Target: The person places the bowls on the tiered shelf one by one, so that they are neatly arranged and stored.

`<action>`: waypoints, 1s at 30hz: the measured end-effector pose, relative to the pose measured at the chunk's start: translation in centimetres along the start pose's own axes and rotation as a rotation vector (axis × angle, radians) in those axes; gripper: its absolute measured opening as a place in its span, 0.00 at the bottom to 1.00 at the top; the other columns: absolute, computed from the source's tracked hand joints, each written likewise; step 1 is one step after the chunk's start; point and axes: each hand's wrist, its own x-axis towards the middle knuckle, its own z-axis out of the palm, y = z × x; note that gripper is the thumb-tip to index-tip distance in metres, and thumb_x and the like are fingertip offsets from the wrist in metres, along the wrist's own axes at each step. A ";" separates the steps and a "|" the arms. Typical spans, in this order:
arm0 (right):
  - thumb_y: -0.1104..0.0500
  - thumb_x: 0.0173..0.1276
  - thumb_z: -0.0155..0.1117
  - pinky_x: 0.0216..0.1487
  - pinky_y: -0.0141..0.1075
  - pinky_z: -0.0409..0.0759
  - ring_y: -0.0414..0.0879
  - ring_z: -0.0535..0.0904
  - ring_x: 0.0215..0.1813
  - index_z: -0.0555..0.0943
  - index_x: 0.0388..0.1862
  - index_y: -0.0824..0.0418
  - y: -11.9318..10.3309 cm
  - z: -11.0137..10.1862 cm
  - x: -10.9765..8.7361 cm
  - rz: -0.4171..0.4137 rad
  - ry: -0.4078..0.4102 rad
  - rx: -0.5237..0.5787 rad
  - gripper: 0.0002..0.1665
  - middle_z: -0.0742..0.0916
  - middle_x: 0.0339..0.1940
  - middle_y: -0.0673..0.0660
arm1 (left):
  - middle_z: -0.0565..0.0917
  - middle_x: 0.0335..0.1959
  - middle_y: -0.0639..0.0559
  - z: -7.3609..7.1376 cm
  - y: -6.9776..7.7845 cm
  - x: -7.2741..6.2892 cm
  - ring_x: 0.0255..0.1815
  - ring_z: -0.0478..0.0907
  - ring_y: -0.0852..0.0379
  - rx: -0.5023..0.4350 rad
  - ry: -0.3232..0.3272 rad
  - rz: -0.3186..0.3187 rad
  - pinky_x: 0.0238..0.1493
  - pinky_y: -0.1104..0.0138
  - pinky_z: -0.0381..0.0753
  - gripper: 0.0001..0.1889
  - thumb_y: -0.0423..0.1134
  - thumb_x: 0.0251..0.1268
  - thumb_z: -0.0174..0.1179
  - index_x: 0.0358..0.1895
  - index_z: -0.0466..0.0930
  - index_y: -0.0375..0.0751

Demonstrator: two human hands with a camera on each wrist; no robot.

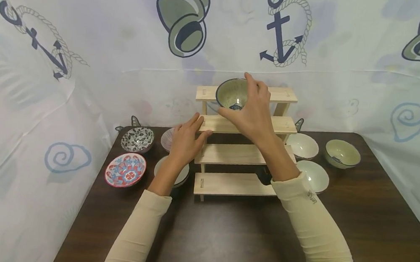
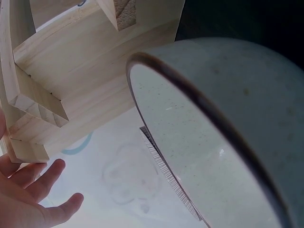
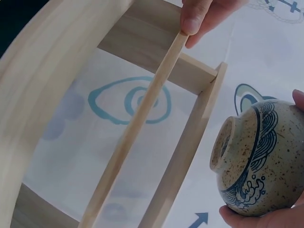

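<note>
A pale anchor-printed backdrop [image 1: 226, 44], apparently cloth, hangs behind a dark table [image 1: 230, 238].

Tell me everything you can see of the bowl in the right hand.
The bowl looks like glazed ceramic: round, speckled grey-beige, with blue waves outside, a dark rim, a raised foot and a dark blue mark inside. It is tilted, its mouth toward the head camera. The right hand grips it between thumb and fingers, near the top shelf but apart from it.
</note>
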 end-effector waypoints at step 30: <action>0.39 0.56 0.73 0.76 0.52 0.68 0.57 0.58 0.80 0.50 0.86 0.51 -0.9 0.0 5.8 0.086 -0.075 -0.080 0.65 0.62 0.80 0.65 | 0.65 0.81 0.43 -0.1 0.0 0.0 0.77 0.69 0.39 0.018 -0.012 -0.014 0.79 0.39 0.58 0.34 0.58 0.78 0.55 0.77 0.68 0.42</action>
